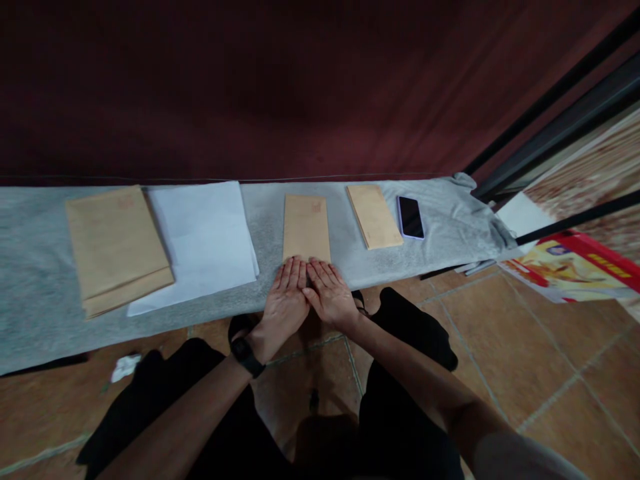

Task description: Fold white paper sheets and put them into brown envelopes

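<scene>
A brown paper envelope [306, 227] lies flat in front of me, its near end under my fingers. My left hand [289, 293], a dark band on its wrist, rests palm down with fingers stretched out on the near left part. Beside it, my right hand [331, 291] lies flat on the near right part, its thumb touching the left hand. Left of them is a stack of white paper [203, 240], partly under larger brown envelopes [117, 240]. To the right lies a small stack of brown envelopes [374, 217].
A grey cloth [265, 220] covers the narrow bench. A phone [411, 217] lies at the right, near dark metal bars [555, 120]. A red and yellow box [575, 267] stands farther right. Behind the bench hangs a dark red surface [280, 93]; a crumpled white scrap [125, 367] is on the tiled floor.
</scene>
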Demonstrator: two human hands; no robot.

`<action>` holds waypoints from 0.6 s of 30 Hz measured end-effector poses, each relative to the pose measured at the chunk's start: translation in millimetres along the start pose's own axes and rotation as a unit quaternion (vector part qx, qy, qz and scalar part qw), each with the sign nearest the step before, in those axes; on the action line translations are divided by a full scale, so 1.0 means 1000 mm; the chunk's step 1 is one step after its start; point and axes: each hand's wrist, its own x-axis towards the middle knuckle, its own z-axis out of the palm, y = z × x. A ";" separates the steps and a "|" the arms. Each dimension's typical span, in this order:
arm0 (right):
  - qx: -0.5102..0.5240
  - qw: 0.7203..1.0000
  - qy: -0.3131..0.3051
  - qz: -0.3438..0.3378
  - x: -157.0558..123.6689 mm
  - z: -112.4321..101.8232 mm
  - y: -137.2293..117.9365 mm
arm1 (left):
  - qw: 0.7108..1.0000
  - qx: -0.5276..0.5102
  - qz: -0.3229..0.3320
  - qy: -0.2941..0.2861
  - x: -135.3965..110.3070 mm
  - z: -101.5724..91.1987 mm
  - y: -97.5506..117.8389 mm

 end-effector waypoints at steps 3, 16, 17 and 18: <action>-0.004 1.000 0.004 0.000 0.000 0.001 0.001 | 1.000 0.000 -0.001 -0.004 0.000 -0.002 0.001; -0.028 0.999 0.031 0.019 -0.004 0.002 0.016 | 0.999 -0.019 -0.034 0.010 0.002 -0.009 -0.008; -0.031 0.999 0.034 0.021 -0.005 0.002 0.016 | 0.999 -0.021 -0.039 0.013 0.002 -0.009 -0.008; -0.033 0.999 0.036 0.022 -0.005 0.002 0.017 | 0.999 -0.022 -0.044 0.015 0.002 -0.008 -0.008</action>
